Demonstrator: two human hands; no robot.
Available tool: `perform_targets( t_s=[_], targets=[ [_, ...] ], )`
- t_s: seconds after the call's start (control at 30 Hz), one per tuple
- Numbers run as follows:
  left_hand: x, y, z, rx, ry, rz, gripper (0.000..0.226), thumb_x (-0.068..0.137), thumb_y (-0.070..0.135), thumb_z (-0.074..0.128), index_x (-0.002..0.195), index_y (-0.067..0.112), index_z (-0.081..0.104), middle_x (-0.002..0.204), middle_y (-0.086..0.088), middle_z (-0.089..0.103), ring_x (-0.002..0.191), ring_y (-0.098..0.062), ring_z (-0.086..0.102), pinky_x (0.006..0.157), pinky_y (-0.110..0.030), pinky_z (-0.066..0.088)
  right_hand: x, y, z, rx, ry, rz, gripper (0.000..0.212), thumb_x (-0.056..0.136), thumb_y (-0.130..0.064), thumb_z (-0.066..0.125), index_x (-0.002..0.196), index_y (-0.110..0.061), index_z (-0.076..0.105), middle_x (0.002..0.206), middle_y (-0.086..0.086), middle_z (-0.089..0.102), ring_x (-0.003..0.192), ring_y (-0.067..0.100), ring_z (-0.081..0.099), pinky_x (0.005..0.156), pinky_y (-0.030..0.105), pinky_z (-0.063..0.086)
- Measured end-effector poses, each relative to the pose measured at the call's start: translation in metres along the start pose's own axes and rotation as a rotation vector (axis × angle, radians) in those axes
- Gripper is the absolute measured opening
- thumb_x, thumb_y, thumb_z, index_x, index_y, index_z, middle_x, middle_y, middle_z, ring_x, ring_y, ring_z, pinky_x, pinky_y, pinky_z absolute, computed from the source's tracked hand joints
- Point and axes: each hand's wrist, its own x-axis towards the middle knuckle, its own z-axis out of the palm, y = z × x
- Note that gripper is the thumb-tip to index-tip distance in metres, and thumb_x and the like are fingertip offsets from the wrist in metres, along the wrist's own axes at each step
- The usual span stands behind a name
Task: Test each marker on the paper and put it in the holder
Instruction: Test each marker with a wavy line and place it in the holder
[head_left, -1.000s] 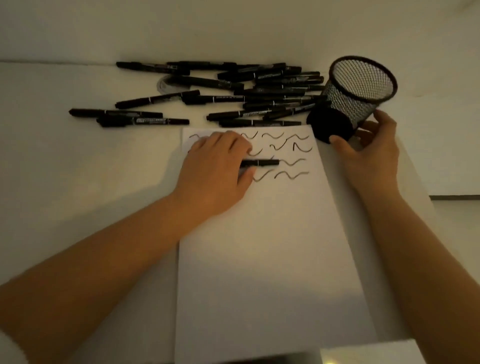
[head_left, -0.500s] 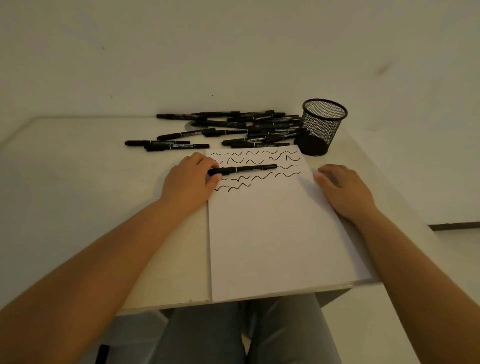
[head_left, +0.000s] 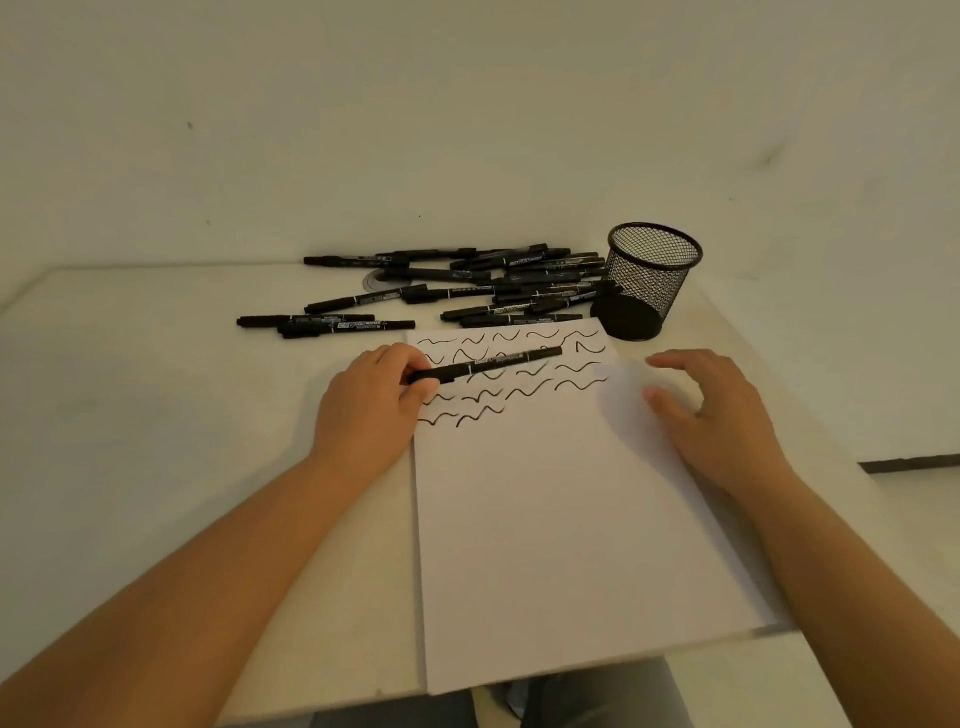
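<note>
Left hand (head_left: 371, 410) at paper's (head_left: 561, 509) left edge, fingers pinching one marker (head_left: 485, 365) by its left end; barrel lies across the squiggles, pointing 2 o'clock. Right hand (head_left: 717, 415) hovers at paper's right edge, fingers spread and loosely curled, holding nothing. Mesh holder (head_left: 647, 280) upright at 1 o'clock, just off paper's far right corner. Marker pile (head_left: 493, 291) at 12 o'clock on counter (head_left: 156, 415), overlapping, count unclear. Paper's near edge overhangs counter. Four squiggle rows.

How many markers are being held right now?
1. The left hand grips a marker that lies across the squiggles on the paper. The right hand holds none; the holder looks empty.
</note>
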Motion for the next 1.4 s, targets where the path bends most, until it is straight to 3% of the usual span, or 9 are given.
perform_targets(
  t_s=[0.1, 0.17, 0.3, 0.47, 0.6, 0.8, 0.93, 1.07, 1.4],
  targets=[
    [0.0, 0.0, -0.002, -0.185, 0.007, -0.082, 0.01, 0.089, 0.027, 0.054, 0.098, 0.024, 0.054, 0.092, 0.007, 0.064, 0.084, -0.013, 0.057, 0.069, -0.026, 0.04, -0.001, -0.031, -0.008, 0.169, 0.017, -0.058, 0.015, 0.084, -0.022, 0.059, 0.093, -0.034, 0.062, 0.078, -0.01, 0.063, 0.073, 0.0, 0.05, 0.061, 0.011, 0.034],
    [-0.002, 0.003, -0.005, -0.288, -0.014, -0.079, 0.005, 0.09, 0.026, 0.052, 0.094, 0.027, 0.05, 0.084, 0.015, 0.065, 0.083, -0.011, 0.06, 0.067, -0.025, 0.043, 0.003, -0.057, -0.006, 0.363, -0.156, 0.007, 0.013, 0.084, -0.027, 0.057, 0.089, -0.039, 0.061, 0.059, -0.008, 0.061, 0.057, -0.001, 0.051, 0.055, 0.01, 0.037],
    [-0.01, 0.018, -0.008, -0.477, -0.063, 0.03, 0.018, 0.09, 0.022, 0.051, 0.086, 0.038, 0.043, 0.078, 0.02, 0.066, 0.07, 0.003, 0.06, 0.06, -0.009, 0.042, 0.011, -0.1, 0.017, 0.608, -0.524, 0.14, 0.016, 0.09, -0.036, 0.051, 0.099, -0.028, 0.061, 0.061, -0.009, 0.065, 0.049, 0.001, 0.049, 0.054, 0.021, 0.038],
    [-0.019, 0.022, -0.011, -0.484, -0.167, 0.134, 0.021, 0.09, 0.021, 0.053, 0.086, 0.039, 0.043, 0.081, 0.016, 0.066, 0.059, 0.009, 0.056, 0.051, -0.005, 0.038, 0.009, -0.112, 0.037, 0.831, -0.25, 0.123, 0.032, 0.093, -0.039, 0.038, 0.085, -0.023, 0.065, 0.053, -0.004, 0.057, 0.047, 0.002, 0.047, 0.046, 0.014, 0.038],
    [-0.02, 0.025, -0.01, -0.392, -0.219, 0.183, 0.012, 0.088, 0.036, 0.044, 0.099, 0.042, 0.049, 0.066, 0.018, 0.057, 0.057, -0.002, 0.052, 0.051, -0.012, 0.036, 0.003, -0.107, 0.042, 0.903, -0.305, 0.124, 0.039, 0.082, -0.049, 0.037, 0.081, -0.021, 0.064, 0.055, -0.004, 0.059, 0.049, 0.006, 0.048, 0.049, 0.018, 0.04],
    [-0.021, 0.028, -0.007, -0.235, -0.222, 0.246, 0.044, 0.087, 0.053, 0.027, 0.098, 0.024, 0.057, 0.06, 0.014, 0.047, 0.056, -0.007, 0.047, 0.05, -0.019, 0.032, 0.0, -0.108, 0.046, 0.886, -0.337, 0.001, 0.023, 0.089, -0.034, 0.042, 0.081, -0.023, 0.061, 0.057, -0.008, 0.058, 0.051, 0.004, 0.047, 0.052, 0.018, 0.04],
    [-0.025, 0.037, -0.011, -0.085, -0.084, 0.267, 0.037, 0.089, 0.044, 0.032, 0.086, 0.019, 0.059, 0.054, 0.015, 0.039, 0.046, -0.009, 0.039, 0.044, -0.02, 0.027, -0.002, -0.112, 0.049, 0.972, -0.264, 0.116, 0.025, 0.094, -0.027, 0.043, 0.077, -0.021, 0.06, 0.047, -0.007, 0.052, 0.044, 0.003, 0.043, 0.046, 0.016, 0.036],
    [-0.025, 0.046, -0.016, -0.012, -0.034, 0.305, 0.032, 0.089, 0.036, 0.037, 0.082, 0.016, 0.061, 0.054, 0.008, 0.051, 0.042, -0.014, 0.044, 0.04, -0.022, 0.028, -0.006, -0.117, 0.049, 1.016, -0.213, 0.242, 0.028, 0.095, -0.023, 0.041, 0.075, -0.017, 0.061, 0.045, -0.007, 0.05, 0.041, 0.003, 0.042, 0.043, 0.015, 0.037],
    [-0.026, 0.046, -0.017, -0.311, -0.204, 0.284, 0.045, 0.084, 0.051, 0.026, 0.075, 0.017, 0.053, 0.048, 0.009, 0.036, 0.045, -0.011, 0.037, 0.045, -0.027, 0.028, -0.015, -0.13, 0.042, 1.005, -0.102, 0.311, 0.031, 0.097, -0.024, 0.039, 0.073, -0.014, 0.057, 0.039, -0.011, 0.042, 0.037, 0.003, 0.035, 0.04, 0.016, 0.032]
  ],
)
